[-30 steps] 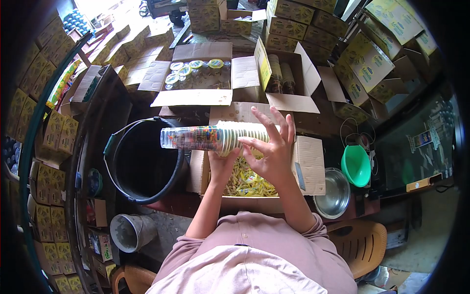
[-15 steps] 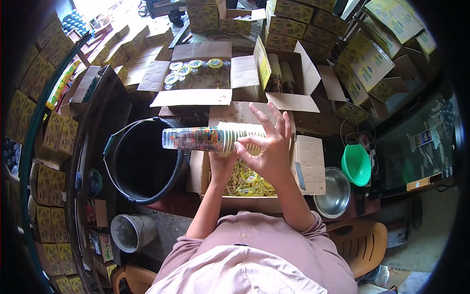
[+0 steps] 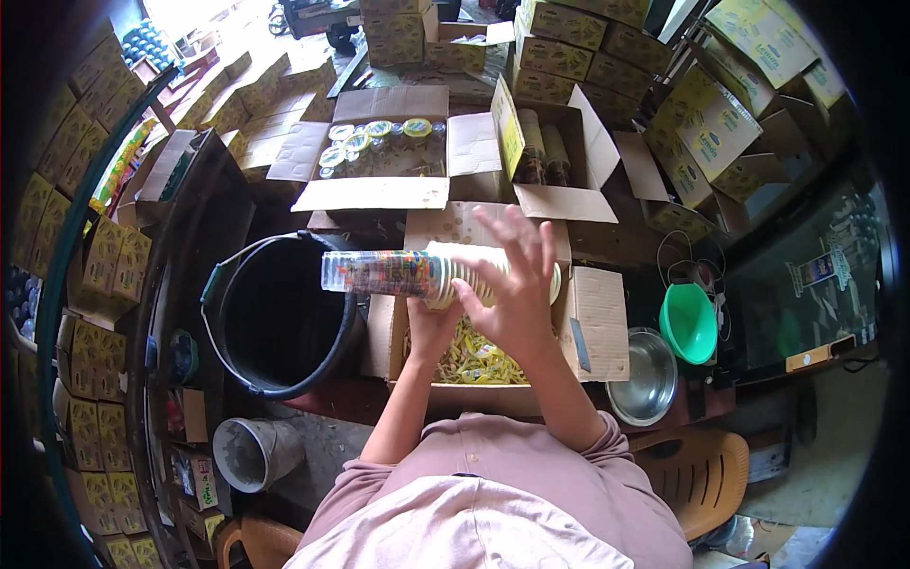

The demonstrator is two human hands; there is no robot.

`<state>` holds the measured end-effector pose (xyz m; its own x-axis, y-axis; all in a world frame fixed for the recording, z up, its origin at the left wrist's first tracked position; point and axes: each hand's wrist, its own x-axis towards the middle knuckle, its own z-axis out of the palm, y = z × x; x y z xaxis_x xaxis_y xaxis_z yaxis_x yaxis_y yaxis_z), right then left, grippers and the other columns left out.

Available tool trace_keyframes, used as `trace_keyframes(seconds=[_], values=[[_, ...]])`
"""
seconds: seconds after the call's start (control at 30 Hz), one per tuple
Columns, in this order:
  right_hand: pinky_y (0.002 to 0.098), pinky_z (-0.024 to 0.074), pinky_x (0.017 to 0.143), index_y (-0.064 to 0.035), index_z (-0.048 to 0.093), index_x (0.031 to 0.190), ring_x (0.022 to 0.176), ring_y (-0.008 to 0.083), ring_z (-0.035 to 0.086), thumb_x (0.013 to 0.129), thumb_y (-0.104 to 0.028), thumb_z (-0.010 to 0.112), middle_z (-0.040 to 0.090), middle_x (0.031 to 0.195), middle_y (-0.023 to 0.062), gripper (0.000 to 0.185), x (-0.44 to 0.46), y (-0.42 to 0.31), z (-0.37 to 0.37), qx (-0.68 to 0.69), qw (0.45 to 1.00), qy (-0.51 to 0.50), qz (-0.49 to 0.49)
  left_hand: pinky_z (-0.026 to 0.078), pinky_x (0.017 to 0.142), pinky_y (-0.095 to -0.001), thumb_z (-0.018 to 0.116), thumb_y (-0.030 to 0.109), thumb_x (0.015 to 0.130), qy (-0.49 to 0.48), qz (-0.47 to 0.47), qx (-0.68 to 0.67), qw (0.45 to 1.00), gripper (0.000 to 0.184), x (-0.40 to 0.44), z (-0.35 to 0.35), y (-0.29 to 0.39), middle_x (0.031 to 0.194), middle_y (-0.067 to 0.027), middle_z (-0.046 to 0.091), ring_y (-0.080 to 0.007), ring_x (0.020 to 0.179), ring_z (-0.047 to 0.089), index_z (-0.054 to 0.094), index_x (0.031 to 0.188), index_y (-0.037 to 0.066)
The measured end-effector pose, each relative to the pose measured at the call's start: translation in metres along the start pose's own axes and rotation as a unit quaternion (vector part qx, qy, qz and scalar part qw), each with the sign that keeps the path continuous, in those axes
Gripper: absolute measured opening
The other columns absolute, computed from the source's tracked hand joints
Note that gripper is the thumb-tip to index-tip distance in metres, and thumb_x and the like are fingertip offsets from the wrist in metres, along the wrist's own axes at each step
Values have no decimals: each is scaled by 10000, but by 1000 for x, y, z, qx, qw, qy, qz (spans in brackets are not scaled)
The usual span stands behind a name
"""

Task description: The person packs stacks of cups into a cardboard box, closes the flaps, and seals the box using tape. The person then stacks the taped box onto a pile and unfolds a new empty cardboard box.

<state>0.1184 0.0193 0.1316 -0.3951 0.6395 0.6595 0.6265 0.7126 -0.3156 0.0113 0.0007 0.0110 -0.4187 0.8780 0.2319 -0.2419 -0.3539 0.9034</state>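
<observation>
A long stack of nested plastic cups (image 3: 384, 273) lies sideways in front of me, its clear printed bases to the left and pale rims to the right. From below, my left hand (image 3: 432, 327) is closed around the stack, most of its fingers hidden behind the cups. My right hand (image 3: 517, 305) is over the rims at the right part of the stack, thumb close against them. Its other fingers are raised and spread, slightly blurred. Beneath both hands is an open cardboard box (image 3: 599, 308) holding many small yellow packets (image 3: 483, 365).
A black bucket (image 3: 343, 356) stands left of the box, a grey pail (image 3: 256, 450) below it. At right are a green bowl (image 3: 689, 322) and a metal bowl (image 3: 645, 379). Behind are a box of lidded cups (image 3: 370, 194) and another box (image 3: 569, 204) with cup stacks.
The cup stack has shifted slightly right and down. My right hand's fingers have moved a little over the rims, while my left hand still supports the stack.
</observation>
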Motion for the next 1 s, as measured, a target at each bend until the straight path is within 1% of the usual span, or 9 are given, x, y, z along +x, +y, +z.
trace_keyframes(seconds=[0.2,0.23,0.33,0.47,0.6,0.73,0.8,0.93,1.0], values=[[514,196,1028,-162,492,1212,1245,315,313,636,-279,720,401,1309,102,631,-10,26,-6,123,985,-117,-20,444,848,-302,704,30,683,-77,-6,122,990,531,11,0,42,1070,-85,536,-157,990,528,447,1147,3],[497,272,997,-125,288,1347,1214,343,349,610,-336,739,392,1293,170,890,-13,36,-8,90,984,-147,-39,468,823,-314,747,87,650,-87,52,161,982,593,17,-2,41,1066,-108,553,-177,972,555,445,1152,-6],[425,261,1030,-81,230,1368,1222,330,340,560,-355,765,340,1324,177,1006,-32,54,8,151,963,-216,62,458,833,-325,758,82,624,-128,-10,212,969,603,28,4,61,1028,-110,566,-179,962,555,442,1129,-16],[371,382,950,-32,210,1364,1120,297,466,584,-418,776,422,1242,199,1039,-42,56,5,261,945,-116,157,483,806,-334,808,138,573,-167,100,348,917,659,30,5,51,1036,-153,582,-234,923,598,477,1121,-21],[281,452,850,-10,221,1354,1061,189,507,778,-590,522,460,1217,129,871,-64,79,-10,498,764,-111,395,445,876,-363,809,108,534,-162,93,229,955,726,15,26,45,1096,-164,545,-285,1010,549,454,1164,37],[282,454,829,-23,250,1345,1013,158,528,829,-648,295,488,1171,97,812,-88,97,-30,698,550,-230,397,343,957,-428,740,29,496,-259,245,477,803,779,23,41,47,1221,-60,464,-287,1177,397,450,1211,137],[274,423,862,3,281,1321,1034,152,507,842,-594,395,497,1172,97,775,-92,109,-41,713,505,-282,397,321,940,-425,708,138,580,-308,292,539,727,701,24,45,34,1239,-19,449,-257,1189,378,460,1229,230],[272,413,866,34,338,1282,1025,132,494,739,-295,698,511,1149,106,730,-115,129,-36,501,701,-346,370,261,944,-399,607,56,605,-335,363,537,684,657,14,55,13,1227,11,450,-211,1199,357,491,1211,282],[270,422,856,36,341,1280,1001,131,507,698,-234,741,519,1135,97,756,-126,127,-28,531,686,-299,399,241,962,-428,554,149,729,-366,357,561,651,584,13,51,3,1264,4,409,-223,1218,336,415,1277,300]])
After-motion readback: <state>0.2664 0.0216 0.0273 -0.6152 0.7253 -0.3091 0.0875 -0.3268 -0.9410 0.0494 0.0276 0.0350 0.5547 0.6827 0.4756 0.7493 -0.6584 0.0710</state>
